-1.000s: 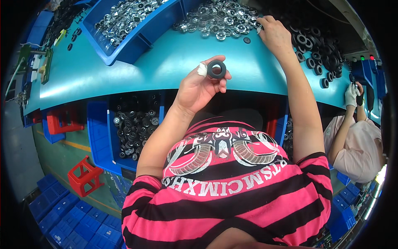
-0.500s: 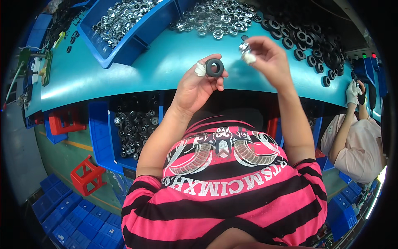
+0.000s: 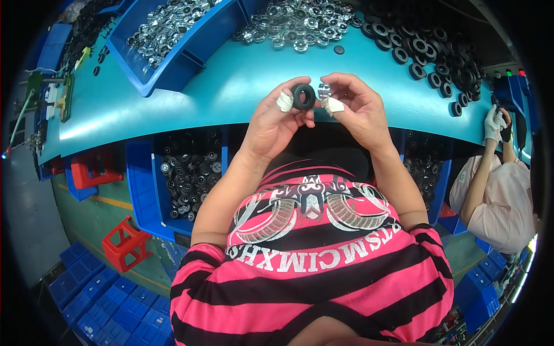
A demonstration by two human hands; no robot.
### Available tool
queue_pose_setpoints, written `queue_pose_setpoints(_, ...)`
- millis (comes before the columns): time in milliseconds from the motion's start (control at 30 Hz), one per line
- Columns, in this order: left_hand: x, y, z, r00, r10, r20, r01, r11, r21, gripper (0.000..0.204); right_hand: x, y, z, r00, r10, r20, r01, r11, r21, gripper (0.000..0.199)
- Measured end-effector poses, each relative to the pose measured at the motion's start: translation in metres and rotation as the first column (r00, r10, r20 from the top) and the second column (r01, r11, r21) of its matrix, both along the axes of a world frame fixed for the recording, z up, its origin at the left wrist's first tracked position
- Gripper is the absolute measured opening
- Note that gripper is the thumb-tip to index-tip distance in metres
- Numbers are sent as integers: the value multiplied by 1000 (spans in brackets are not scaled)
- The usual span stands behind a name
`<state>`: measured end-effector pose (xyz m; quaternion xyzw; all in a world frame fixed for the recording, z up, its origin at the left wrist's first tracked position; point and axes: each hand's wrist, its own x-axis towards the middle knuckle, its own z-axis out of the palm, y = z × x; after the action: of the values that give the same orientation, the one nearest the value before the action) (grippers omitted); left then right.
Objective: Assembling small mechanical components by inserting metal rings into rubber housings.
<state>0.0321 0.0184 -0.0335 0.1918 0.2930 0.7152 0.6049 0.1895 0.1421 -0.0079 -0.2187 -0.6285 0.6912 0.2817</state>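
My left hand [image 3: 274,121] pinches a black rubber ring [image 3: 303,96] between taped thumb and fingers, held upright over the near edge of the teal bench [image 3: 231,86]. My right hand [image 3: 355,109] holds a small shiny metal ring [image 3: 324,90] right beside the black one, the two nearly touching. A loose pile of shiny metal rings [image 3: 297,23] lies at the far middle of the bench. Black rubber rings [image 3: 421,49] are heaped at the far right.
A blue bin [image 3: 173,34] of metal parts stands at the far left. Under the bench, blue bins [image 3: 187,173] hold black and metal rings. A red stool [image 3: 128,242] stands on the floor to the left. Another person in a pink top [image 3: 502,196] works at the right.
My right hand came back from the metal ring pile with a shiny ring and brought it next to the black ring in my left hand.
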Motion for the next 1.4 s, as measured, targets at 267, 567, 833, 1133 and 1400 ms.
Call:
queue_pose_setpoints(267, 3, 0, 15, 128, 279, -952, -377, 901, 213, 54, 8, -1, -15, 1000, 6, -19, -11, 971, -239, 39)
queue_pose_setpoints(567, 2, -1, 17, -67, 281, -958, -374, 882, 285, 48, 7, -6, -14, 998, 67, 2, -64, 957, -282, 40)
queue_pose_setpoints(833, 3, -3, 9, 962, 90, -258, -132, 980, -150, 49, 7, -7, -15, 996, 80, -29, -85, 958, -274, 42)
queue_pose_setpoints(1133, 7, -4, 4, 992, 37, -119, -45, 997, -67, 48, 3, -18, -3, 995, -68, 73, 39, 940, 340, 36)
queue_pose_setpoints(1400, 10, -7, 5, 984, 42, -172, -62, 992, -112, 47, -2, -24, 4, 975, -213, 61, 127, 763, 634, 35)
